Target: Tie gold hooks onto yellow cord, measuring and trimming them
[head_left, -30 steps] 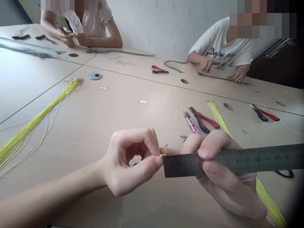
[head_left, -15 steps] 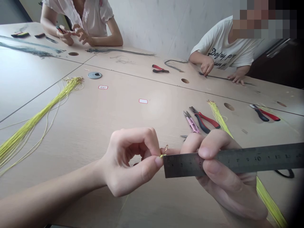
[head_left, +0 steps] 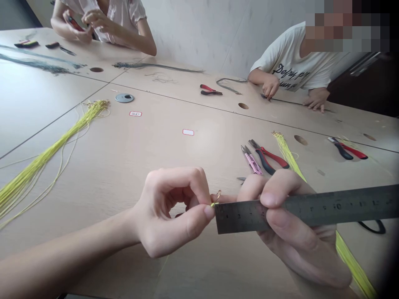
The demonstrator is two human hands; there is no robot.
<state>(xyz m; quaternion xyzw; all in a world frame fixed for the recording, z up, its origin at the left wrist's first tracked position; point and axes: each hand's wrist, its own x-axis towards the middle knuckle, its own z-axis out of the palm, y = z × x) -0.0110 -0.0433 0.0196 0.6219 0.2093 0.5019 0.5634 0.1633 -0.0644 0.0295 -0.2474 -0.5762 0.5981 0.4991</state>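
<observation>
My left hand (head_left: 174, 209) is closed in a pinch on the end of a thin yellow cord (head_left: 213, 204) that carries a small gold ring (head_left: 217, 195). The cord's end sits right at the left tip of a steel ruler (head_left: 311, 209). My right hand (head_left: 296, 232) is wrapped round that ruler and holds it level above the table, thumb on its face. A bundle of yellow cords (head_left: 286, 153) runs under my right hand toward the lower right.
Pink snips (head_left: 251, 161) and red-and-black pliers (head_left: 268, 157) lie just beyond my hands. A second yellow cord bundle (head_left: 46, 155) stretches across the left. More pliers (head_left: 347, 149), (head_left: 210, 90) lie farther off. Two other people work at the far side of the wooden table (head_left: 156, 145).
My hands barely moved; the ruler's right end rose slightly. The person at the far left lifted their hands off the table.
</observation>
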